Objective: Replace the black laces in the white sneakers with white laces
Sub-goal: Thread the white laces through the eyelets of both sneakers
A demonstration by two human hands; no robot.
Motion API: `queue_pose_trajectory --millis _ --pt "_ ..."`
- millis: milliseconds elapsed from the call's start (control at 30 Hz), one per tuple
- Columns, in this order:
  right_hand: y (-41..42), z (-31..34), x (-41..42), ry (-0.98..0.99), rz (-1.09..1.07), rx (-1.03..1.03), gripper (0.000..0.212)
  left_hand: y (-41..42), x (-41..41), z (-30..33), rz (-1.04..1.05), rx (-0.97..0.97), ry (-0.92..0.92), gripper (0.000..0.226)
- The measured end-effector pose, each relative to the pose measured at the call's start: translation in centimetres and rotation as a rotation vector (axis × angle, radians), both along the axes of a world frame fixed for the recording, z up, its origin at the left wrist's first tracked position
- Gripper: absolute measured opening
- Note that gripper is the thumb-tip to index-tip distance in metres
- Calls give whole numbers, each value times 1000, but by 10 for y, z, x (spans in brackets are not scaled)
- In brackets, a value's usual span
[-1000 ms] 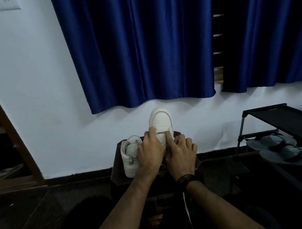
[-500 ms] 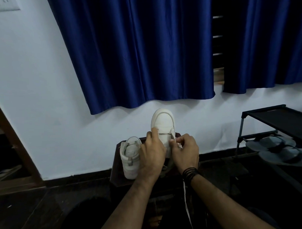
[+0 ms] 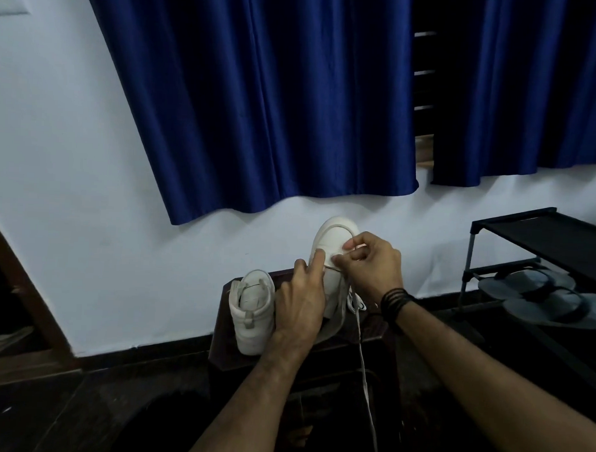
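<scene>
Two white sneakers stand on a small dark stool [image 3: 370,333]. The left sneaker [image 3: 251,312] shows its heel and stands untouched. The right sneaker [image 3: 332,254] points its toe at the wall. My left hand [image 3: 300,303] grips this sneaker's near side, thumb on the upper. My right hand [image 3: 369,265] is raised over the toe end and pinches a white lace [image 3: 361,349] that crosses the lowest eyelets. The lace's free end hangs down past the stool's front edge. No black lace is visible.
A white wall with blue curtains [image 3: 277,106] rises right behind the stool. A black shoe rack [image 3: 539,241] at right holds grey sandals [image 3: 551,299]. The floor is dark. A brown door frame [image 3: 21,283] stands at left.
My right hand has lifted from the sneaker's throat toward the toe, drawing the white lace up and taut. My left hand has stayed on the sneaker.
</scene>
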State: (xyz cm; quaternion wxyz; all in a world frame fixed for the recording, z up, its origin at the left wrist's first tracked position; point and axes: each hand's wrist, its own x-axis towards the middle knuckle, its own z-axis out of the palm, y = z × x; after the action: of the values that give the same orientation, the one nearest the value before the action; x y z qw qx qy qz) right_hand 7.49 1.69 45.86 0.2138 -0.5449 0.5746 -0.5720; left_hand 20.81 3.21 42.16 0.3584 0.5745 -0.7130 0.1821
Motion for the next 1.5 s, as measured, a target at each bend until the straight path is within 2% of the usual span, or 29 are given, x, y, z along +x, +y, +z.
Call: queue_pose_trajectory --millis 100,267,500,533,633,733,833,1000,1100,1233,1300,1433,1500 --pt "0 9 -4 105 51 -18 14 -2 1 0 22 -7 -32 55" --pt "-1 12 -6 369 171 -71 7 -4 5 1 15 40 -66 45" --pt "-5 11 -3 691 226 -120 17 0 4 5 -8 85 -84 46" --pt "-4 11 -1 688 226 -122 18 0 4 6 -10 87 -82 46" --pt "1 12 3 556 266 -131 39 1 5 5 -11 101 2 40" --pt "4 12 6 584 364 -116 42 -1 7 4 -24 106 96 31" --pt "10 7 8 554 442 -118 48 -1 8 4 -42 124 97 29" --pt "17 -11 13 539 282 -165 71 1 4 7 -32 129 103 25" --pt "18 -16 16 577 147 -146 67 0 -1 9 -31 143 96 26" --pt "20 -16 22 635 32 -175 42 1 -5 13 -27 162 120 27" --pt "23 -17 24 617 3 -200 41 1 -7 15 -14 186 137 28" --pt "26 -21 28 436 -39 -337 47 -1 -8 18 25 226 144 30" --pt "24 -23 32 228 -8 -274 52 -3 -7 19 50 249 149 34"
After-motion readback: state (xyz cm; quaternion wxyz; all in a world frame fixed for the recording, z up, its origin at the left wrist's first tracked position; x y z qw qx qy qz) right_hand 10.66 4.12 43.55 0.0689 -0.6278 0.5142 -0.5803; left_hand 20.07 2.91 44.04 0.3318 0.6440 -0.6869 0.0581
